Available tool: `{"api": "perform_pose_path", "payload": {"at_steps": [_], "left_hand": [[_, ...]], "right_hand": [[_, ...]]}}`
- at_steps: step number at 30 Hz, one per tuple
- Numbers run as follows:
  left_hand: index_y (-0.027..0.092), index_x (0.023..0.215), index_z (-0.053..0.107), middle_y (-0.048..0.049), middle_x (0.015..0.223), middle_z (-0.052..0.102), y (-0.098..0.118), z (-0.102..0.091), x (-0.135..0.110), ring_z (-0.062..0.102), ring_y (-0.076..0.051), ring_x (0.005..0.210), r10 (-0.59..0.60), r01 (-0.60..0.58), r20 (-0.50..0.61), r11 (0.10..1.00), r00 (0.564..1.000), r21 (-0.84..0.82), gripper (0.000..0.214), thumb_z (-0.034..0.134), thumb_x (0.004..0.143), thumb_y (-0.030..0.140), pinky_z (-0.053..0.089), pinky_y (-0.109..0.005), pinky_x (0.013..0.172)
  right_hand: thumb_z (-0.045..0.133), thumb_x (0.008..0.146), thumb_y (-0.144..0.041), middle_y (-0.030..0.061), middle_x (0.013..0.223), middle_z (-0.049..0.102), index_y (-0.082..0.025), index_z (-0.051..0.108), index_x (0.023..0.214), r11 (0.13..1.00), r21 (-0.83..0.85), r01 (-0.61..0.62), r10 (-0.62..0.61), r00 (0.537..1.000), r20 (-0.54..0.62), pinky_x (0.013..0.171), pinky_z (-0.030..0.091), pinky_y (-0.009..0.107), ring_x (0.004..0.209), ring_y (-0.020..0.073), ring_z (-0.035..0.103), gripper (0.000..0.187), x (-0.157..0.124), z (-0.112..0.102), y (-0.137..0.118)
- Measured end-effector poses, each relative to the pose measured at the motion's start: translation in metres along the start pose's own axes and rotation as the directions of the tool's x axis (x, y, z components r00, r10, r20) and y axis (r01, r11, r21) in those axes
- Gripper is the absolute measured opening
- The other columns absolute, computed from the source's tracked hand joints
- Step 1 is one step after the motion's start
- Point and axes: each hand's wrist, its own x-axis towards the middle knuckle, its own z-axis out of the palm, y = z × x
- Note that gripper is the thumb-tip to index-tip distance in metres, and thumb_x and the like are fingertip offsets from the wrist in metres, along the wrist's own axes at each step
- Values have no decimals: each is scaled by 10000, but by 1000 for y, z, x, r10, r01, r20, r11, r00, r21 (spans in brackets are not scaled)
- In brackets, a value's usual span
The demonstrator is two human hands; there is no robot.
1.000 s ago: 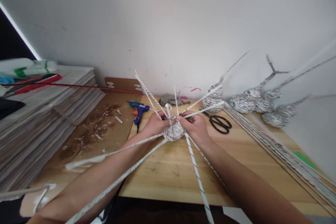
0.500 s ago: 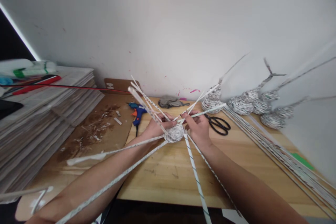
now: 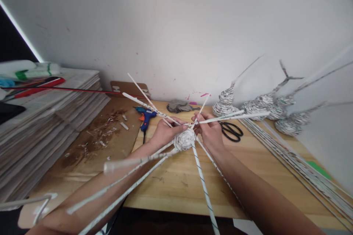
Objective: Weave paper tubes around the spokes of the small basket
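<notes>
A small round piece woven from rolled paper (image 3: pixel 184 140) is held up over the wooden table, with several long paper tubes fanning out from it. My left hand (image 3: pixel 168 131) is closed on its far left side, the thumb pressing at the rim. My right hand (image 3: pixel 207 127) pinches a paper tube (image 3: pixel 234 117) at the far right rim. One striped tube (image 3: pixel 203 183) hangs toward me, and others cross over my left forearm. The fingers partly hide the far rim of the weave.
A blue glue gun (image 3: pixel 148 119) lies left of my hands, black scissors (image 3: pixel 232 131) to the right. Several finished woven paper pieces (image 3: pixel 255 110) stand along the wall. Loose paper tubes (image 3: pixel 292 163) lie at right. Stacked newspapers (image 3: pixel 55 117) rise at left; a grey cloth (image 3: pixel 180 106) lies behind.
A tube that stood up at the left has swung down toward me over my left forearm. The tubes at my right hand now point flatter and further right. Both hands stay at the weave.
</notes>
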Motion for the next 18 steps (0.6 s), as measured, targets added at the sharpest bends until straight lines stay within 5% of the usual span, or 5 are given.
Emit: {"api": "perform_pose_path", "payload": {"at_steps": [5,9,12,14,18], "left_hand": [[133,834,779,-79,815,785,1,-13,8,714,-216,729,12,-8,-103,999,995,34,403,901,558,399,559,-326,724],[119,905,794,-98,845,791,2,-23,16,717,-222,736,20,-9,-132,997,991,82,433,875,595,410,551,-313,702],[107,898,796,-103,846,791,3,-26,17,719,-228,751,52,-29,-144,987,988,159,402,856,617,388,545,-298,691],[116,887,798,-90,816,789,2,-24,15,722,-231,746,65,-35,-158,982,985,188,364,831,643,384,544,-291,672],[148,826,801,-62,780,787,1,-14,8,729,-229,738,120,-76,-167,966,979,248,226,792,679,319,556,-285,664]], "right_hand": [[818,658,-552,40,824,735,-194,703,915,979,30,-201,195,973,123,593,556,277,670,167,682,455,5,-5,6],[886,597,-459,36,822,731,-194,719,933,932,-164,-322,361,840,406,570,556,265,682,180,701,460,4,-9,6],[833,680,-502,58,924,730,-207,702,1049,934,-218,-283,357,774,523,588,571,270,745,188,709,490,-3,-8,3],[796,724,-523,71,1010,723,-230,668,1169,948,-242,-208,307,798,519,589,574,269,779,189,702,549,-10,-4,2],[766,771,-498,53,1046,708,-285,552,1341,950,-303,-75,183,920,346,527,544,232,790,184,673,645,-29,7,8]]}}
